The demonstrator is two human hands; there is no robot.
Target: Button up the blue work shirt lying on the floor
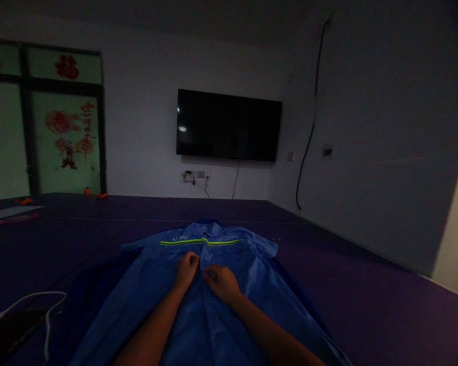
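Note:
A blue short-sleeved button-up shirt [223, 259] lies spread face up in front of me, its collar pointing away. A yellow-green stripe crosses its chest, with pale letters above on the left side. My left hand [187, 268] is closed, its fingers pinched at the left edge of the front placket [208, 300]. Just nearer to me, my right hand [223, 283] has curled fingers pinching at the placket's right side. A small button shows between and above the hands. Dim light hides the exact fingertip contact. Darker blue cloth [95, 290] shows from under the shirt.
The purple floor or mat [366, 300] surrounds the shirt. At the lower left lie a dark phone-like device [17, 328] and a white cable [48, 320]. Small orange objects [101, 195] sit by the glass door [70, 137]. A television [229, 126] hangs on the far wall.

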